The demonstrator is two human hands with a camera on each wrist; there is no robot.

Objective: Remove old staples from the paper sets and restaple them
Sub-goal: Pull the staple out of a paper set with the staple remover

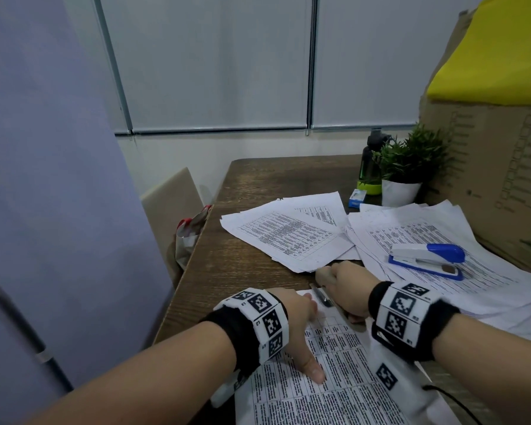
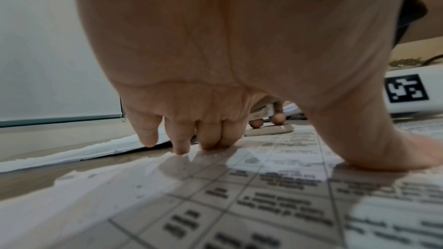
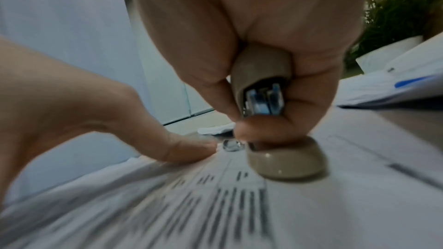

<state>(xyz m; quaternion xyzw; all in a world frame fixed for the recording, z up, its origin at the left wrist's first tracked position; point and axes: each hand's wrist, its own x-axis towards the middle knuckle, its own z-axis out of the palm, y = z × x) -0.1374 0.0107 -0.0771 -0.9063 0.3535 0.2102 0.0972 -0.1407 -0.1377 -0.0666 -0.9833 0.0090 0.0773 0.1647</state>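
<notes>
A printed paper set [image 1: 334, 378] lies at the near edge of the wooden table [image 1: 242, 185]. My left hand [image 1: 295, 326] presses on it, fingertips [image 2: 210, 145] near its top corner and thumb spread out to the side. My right hand [image 1: 350, 289] grips a beige stapler [image 1: 327, 279] over that corner. In the right wrist view the fingers curl round the stapler's upper arm [image 3: 261, 75], and its base [image 3: 285, 160] rests on the paper set [image 3: 215, 205]. The stapler's metal nose sits just right of my left fingertip [image 3: 191, 149]. No staple is visible.
A blue and white stapler [image 1: 426, 260] lies on a paper pile [image 1: 411, 228] at the right; another pile [image 1: 288, 231] lies mid-table. Behind are a potted plant [image 1: 408, 167], a bottle [image 1: 370, 167], a small blue box [image 1: 357, 197] and a large cardboard box [image 1: 488, 164].
</notes>
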